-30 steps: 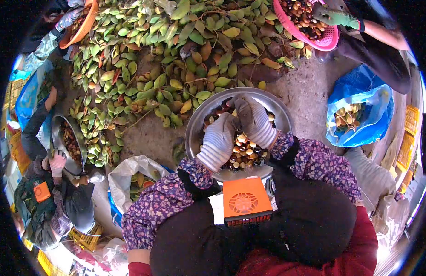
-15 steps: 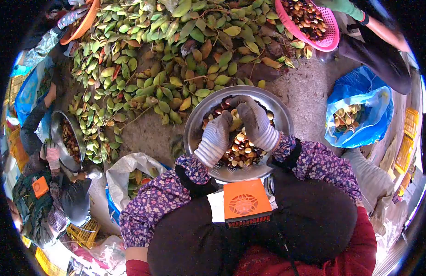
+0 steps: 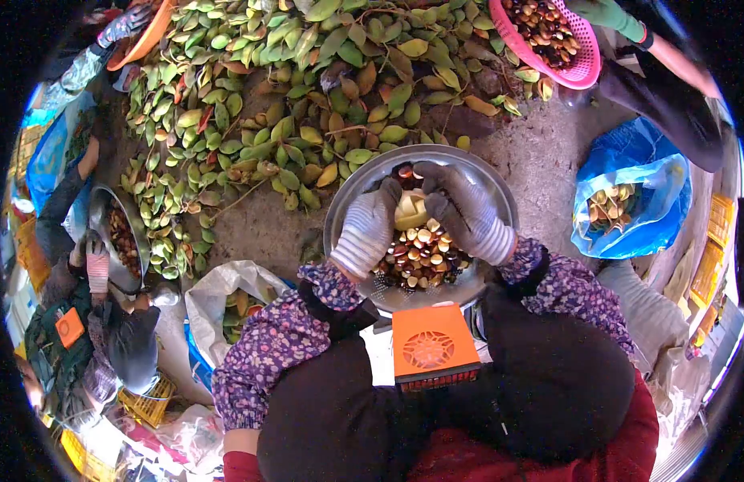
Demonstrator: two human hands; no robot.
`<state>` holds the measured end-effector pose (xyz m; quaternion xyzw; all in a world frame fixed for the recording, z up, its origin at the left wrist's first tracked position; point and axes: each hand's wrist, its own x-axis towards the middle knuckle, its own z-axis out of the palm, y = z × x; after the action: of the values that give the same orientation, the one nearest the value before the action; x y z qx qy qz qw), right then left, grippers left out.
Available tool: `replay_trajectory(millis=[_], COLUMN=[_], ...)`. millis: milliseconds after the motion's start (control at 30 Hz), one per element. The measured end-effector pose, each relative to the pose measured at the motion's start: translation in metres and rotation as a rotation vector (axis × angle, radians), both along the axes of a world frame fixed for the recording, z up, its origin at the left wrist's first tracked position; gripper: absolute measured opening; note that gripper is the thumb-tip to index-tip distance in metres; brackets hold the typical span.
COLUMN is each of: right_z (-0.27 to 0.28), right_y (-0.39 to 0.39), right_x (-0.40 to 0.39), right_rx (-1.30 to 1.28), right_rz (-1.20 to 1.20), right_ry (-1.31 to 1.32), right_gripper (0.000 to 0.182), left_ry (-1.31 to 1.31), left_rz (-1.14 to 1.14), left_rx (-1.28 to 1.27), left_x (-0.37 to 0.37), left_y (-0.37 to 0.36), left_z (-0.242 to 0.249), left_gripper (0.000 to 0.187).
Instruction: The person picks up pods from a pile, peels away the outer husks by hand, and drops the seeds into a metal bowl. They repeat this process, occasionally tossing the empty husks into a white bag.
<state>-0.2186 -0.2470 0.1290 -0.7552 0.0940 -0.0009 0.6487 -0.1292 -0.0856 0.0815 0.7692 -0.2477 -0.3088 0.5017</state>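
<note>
Head cam: pale pod [image 3: 410,209] sits between both hands, above the metal basin [image 3: 341,205], just right of centre frame. Left hand [image 3: 365,233] has fingers bunched, right hand [image 3: 475,221] curled; can't tell who's pinching. Slick gloves could maybe drop it.

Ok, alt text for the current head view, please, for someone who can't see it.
Gloved left hand and right hand flank a pale pod-like piece over a metal bowl of brown and cream seeds. Beyond lies a spread of green, leaf-shaped pods; co-workers are at its sides.
</note>
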Motion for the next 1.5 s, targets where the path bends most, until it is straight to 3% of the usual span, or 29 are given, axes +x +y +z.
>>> replay_trajectory(millis=[67,133,200,233,367,433,467,533,567,600,633,700,800,933,967,1133,1200,1233,1267,1333,1367,1433,1467,1500], right_z=[0.017,0.009,0.01,0.012,0.0,-0.009,-0.004,0.008,-0.002,0.014,0.008,0.015,0.01,-0.009,-0.009,-0.006,-0.005,-0.012,-0.018,-0.027,-0.028,-0.027,-0.025,-0.019], right_y=[-0.006,-0.006,-0.002,0.0,0.003,0.013,0.015,0.021,0.012,0.014,0.02,0.024,0.028,0.011,0.009,0.009,0.007,0.007,0.008,0.012,0.014,0.019,0.021,0.022], right_x=[0.01,0.007,0.006,0.008,0.002,-0.001,0.003,0.013,0.014,0.018,0.013,0.014,0.014,0.008,0.006,0.017,0.017,0.015,0.012,0.004,0.004,0.008,0.01,0.009], right_rx=[-0.37,-0.434,-0.713,-0.723,-0.721,-0.454,-0.455,0.272,0.373,0.577,0.364,0.081,0.018,-0.136,-0.049,-0.09,-0.045,-0.163,-0.162,-0.456,-0.327,-0.34,-0.355,-0.341], right_rz=[0.043,0.05,0.078,-0.008,0.032,-0.05,-0.048,-0.177,-0.14,-0.256,-0.13,0.05,-0.045,-0.236,-0.308,-0.149,-0.129,-0.134,-0.134,-0.008,0.08,0.095,0.103,0.062], right_ry=[0.045,-0.03,0.019,-0.002,-0.04,0.146,0.142,0.375,0.381,0.278,0.258,0.246,0.03,0.08,0.262,0.161,0.199,0.081,0.084,0.173,0.364,0.375,0.389,0.233], right_gripper=[0.029,0.025,0.029,0.031,0.029,0.026,0.026,0.029,0.031,0.027,0.026,0.024,0.024,0.026,0.026,0.031,0.031,0.036,0.036,0.043,0.05,0.049,0.048,0.044], left_ry=[-0.13,-0.264,-0.211,-0.201,-0.248,-0.274,-0.303,-0.405,-0.336,-0.268,-0.282,-0.132,-0.062,-0.04,0.012,0.008,0.324,0.522,0.798,0.841,0.714,0.47,0.47,0.387], left_rz=[0.033,0.063,0.079,0.101,0.162,0.1,0.039,0.041,0.032,0.026,0.041,0.06,0.083,0.125,0.188,0.125,0.07,0.13,0.249,0.247,0.233,0.182,0.184,0.234], left_rx=[0.02,0.031,0.037,0.011,0.022,0.056,0.09,0.137,0.167,0.196,0.228,0.026,-0.011,0.011,0.022,0.11,-0.053,-0.048,-0.336,-0.349,-0.242,-0.088,-0.088,-0.141], left_x=[0.004,0.007,0.007,0.008,0.01,0.007,0.006,-0.001,-0.003,-0.005,-0.016,-0.011,0.001,0.002,-0.002,-0.006,0.004,0.013,0.013,0.011,0.001,-0.008,-0.009,-0.01], left_y=[-0.005,-0.008,-0.011,-0.011,-0.013,-0.014,-0.016,-0.017,-0.017,-0.018,-0.013,-0.011,-0.02,-0.019,-0.022,-0.024,-0.018,-0.016,-0.012,-0.018,-0.021,-0.031,-0.029,-0.026], left_z=[0.016,0.023,0.028,0.027,0.028,0.036,0.04,0.024,0.027,0.029,-0.001,0.018,0.036,0.028,0.038,0.033,0.032,0.03,0.008,0.001,0.008,0.027,0.023,0.017], left_gripper=[0.038,0.031,0.024,0.023,0.017,0.015,0.013,0.014,0.016,0.021,0.03,0.036,0.035,0.035,0.031,0.034,0.032,0.031,0.029,0.027,0.027,0.035,0.035,0.035])
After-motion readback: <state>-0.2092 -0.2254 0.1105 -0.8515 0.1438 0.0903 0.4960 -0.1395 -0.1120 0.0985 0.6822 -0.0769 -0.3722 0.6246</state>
